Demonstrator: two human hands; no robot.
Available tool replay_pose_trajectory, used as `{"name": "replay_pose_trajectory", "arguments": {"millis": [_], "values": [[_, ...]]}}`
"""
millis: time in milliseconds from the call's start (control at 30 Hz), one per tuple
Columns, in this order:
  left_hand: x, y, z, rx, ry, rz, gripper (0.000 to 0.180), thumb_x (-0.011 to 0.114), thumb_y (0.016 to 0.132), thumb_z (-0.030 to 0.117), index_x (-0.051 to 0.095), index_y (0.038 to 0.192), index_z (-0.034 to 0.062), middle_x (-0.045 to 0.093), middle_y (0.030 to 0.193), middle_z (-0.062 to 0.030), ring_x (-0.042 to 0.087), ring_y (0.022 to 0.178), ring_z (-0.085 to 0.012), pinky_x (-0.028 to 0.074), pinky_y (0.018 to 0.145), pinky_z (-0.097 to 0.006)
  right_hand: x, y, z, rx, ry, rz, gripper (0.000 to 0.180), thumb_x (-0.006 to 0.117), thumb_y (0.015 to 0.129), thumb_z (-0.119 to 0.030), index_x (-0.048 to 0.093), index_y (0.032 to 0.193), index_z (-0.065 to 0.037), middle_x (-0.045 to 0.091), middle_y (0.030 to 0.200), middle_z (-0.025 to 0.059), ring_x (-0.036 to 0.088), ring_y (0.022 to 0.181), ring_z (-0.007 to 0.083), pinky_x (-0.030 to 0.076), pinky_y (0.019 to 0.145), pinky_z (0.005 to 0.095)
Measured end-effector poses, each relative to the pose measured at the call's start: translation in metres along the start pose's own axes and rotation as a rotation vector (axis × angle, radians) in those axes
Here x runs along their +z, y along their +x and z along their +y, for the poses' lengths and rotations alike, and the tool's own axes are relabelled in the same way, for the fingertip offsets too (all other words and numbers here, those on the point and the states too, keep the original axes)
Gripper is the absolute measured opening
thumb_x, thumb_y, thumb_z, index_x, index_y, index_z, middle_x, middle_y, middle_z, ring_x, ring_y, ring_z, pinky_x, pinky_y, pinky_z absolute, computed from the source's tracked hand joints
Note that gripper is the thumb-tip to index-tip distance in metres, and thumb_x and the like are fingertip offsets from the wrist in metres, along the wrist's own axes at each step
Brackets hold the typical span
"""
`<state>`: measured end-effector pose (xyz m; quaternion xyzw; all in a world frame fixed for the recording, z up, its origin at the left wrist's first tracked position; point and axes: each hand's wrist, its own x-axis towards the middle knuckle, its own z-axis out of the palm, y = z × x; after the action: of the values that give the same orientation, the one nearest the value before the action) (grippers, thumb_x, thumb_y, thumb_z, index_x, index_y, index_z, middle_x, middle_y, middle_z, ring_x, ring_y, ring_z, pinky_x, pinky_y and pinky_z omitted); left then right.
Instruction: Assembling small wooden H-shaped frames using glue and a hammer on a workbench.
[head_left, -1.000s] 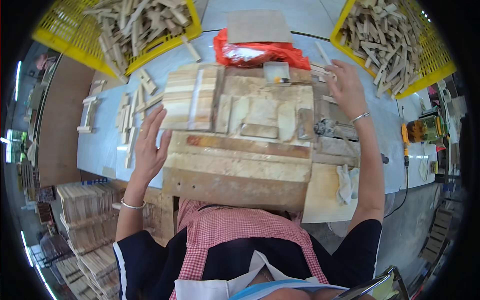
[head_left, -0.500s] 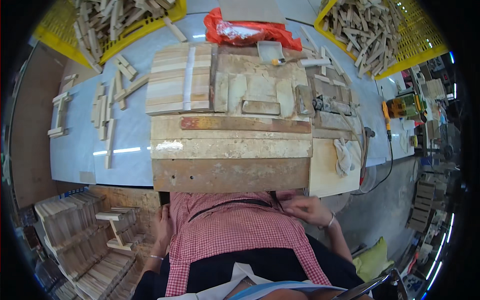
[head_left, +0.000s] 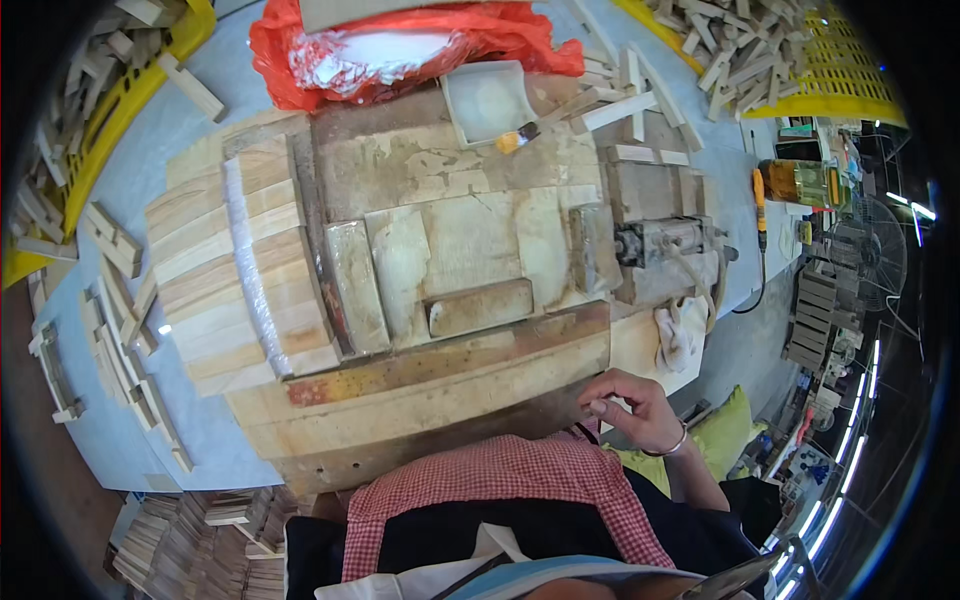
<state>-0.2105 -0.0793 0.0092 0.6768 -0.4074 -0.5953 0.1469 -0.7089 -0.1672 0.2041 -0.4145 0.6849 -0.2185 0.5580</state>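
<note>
My right hand (head_left: 645, 410) hovers at the table's front edge, beside the red-checked apron (head_left: 470, 470). Its fingers are curled in toward the thumb, and whatever they may hold is too small to make out. A dark apron string shows just below the fingertips. My left hand is out of sight; only a dark sleeve (head_left: 312, 545) shows at that side. In front of me is a worn wooden jig (head_left: 470, 240) with raised blocks. A long stained wooden strip (head_left: 450, 355) runs along its front. Left of the jig lies a row of wooden slats (head_left: 200, 290) with a white glue-like stripe across them.
Behind the jig are a red plastic bag (head_left: 420, 50), a white tray (head_left: 490, 100) and a brush (head_left: 518, 138). A metal cylinder (head_left: 665, 240) sits at the right, near a glove (head_left: 680, 335). Yellow crates (head_left: 840, 90) of wood pieces stand at both far corners.
The view has shifted closer to the jig and turned. My left hand has gone out of view. My right hand has risen from beside the apron to the table's front edge.
</note>
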Motion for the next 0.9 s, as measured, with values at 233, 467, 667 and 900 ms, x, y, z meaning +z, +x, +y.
{"name": "replay_pose_trajectory", "arguments": {"millis": [233, 467, 667, 900], "values": [[0.015, 0.023, 0.001, 0.205, 0.173, 0.036, 0.028, 0.048, 0.095, 0.021, 0.064, 0.103, -0.0015, 0.065, 0.086, -0.0177, 0.063, 0.082, -0.0256, 0.049, 0.075, -0.033, -0.034, 0.071, -0.023, -0.550, -0.627, 0.544, 0.011, 0.063, 0.085, -0.008, 0.066, 0.095, -0.004, 0.064, 0.089, 0.0109, 0.062, 0.079, 0.0230, 0.049, 0.073, 0.0314], [-0.006, 0.014, -0.003, 0.427, 0.338, 0.097, 0.028, 0.049, 0.095, 0.021, 0.064, 0.103, -0.0009, 0.066, 0.086, -0.0171, 0.064, 0.082, -0.0263, 0.050, 0.076, -0.034, -0.089, 0.192, -0.065, -0.743, -1.014, 0.848, 0.019, 0.058, 0.085, -0.013, 0.065, 0.103, -0.015, 0.063, 0.101, 0.0036, 0.063, 0.089, 0.0252, 0.052, 0.074, 0.0363], [0.002, 0.025, 0.000, 0.441, 0.489, 0.089, 0.028, 0.049, 0.095, 0.021, 0.064, 0.103, -0.0003, 0.066, 0.087, -0.0167, 0.064, 0.082, -0.0270, 0.050, 0.076, -0.035, -0.121, 0.234, -0.065, -0.423, -1.298, 0.631, 0.021, 0.056, 0.086, -0.022, 0.066, 0.104, -0.016, 0.062, 0.101, 0.0048, 0.062, 0.093, 0.0256, 0.052, 0.078, 0.0399], [-0.002, 0.029, -0.004, 0.407, 0.627, 0.082, 0.027, 0.049, 0.095, 0.021, 0.065, 0.103, 0.0004, 0.067, 0.087, -0.0161, 0.064, 0.083, -0.0277, 0.050, 0.077, -0.035, -0.138, 0.210, -0.075, -0.532, -1.134, 0.496, 0.018, 0.056, 0.083, -0.014, 0.066, 0.098, -0.015, 0.062, 0.104, 0.0071, 0.062, 0.098, 0.0260, 0.052, 0.077, 0.0414]]}}
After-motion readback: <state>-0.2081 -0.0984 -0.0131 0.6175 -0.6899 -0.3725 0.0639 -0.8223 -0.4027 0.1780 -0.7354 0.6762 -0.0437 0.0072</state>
